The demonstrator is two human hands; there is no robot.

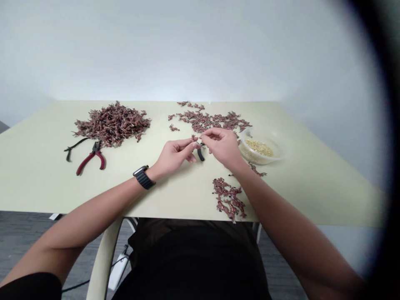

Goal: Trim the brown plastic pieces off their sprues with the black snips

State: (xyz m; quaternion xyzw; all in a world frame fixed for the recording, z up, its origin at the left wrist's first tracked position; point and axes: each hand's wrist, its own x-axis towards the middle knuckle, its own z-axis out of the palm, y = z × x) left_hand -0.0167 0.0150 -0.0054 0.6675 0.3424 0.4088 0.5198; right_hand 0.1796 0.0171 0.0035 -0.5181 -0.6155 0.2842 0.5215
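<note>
My left hand (175, 155) and my right hand (222, 146) meet above the middle of the pale table (37, 175). Both pinch a small reddish-brown piece (195, 139) between their fingertips. My right hand also holds a small tool with black handles (200, 154), which hang below the fingers. A black watch (144, 177) is on my left wrist. A small cluster of reddish-brown pieces (229, 199) lies near the table's front edge under my right forearm.
A large heap of reddish-brown pieces (113, 123) lies at the back left, a looser spread (212, 120) at the back middle. Red-handled pliers (91, 157) and a black tool (72, 148) lie left. A clear bowl of pale bits (261, 146) stands right of my hands.
</note>
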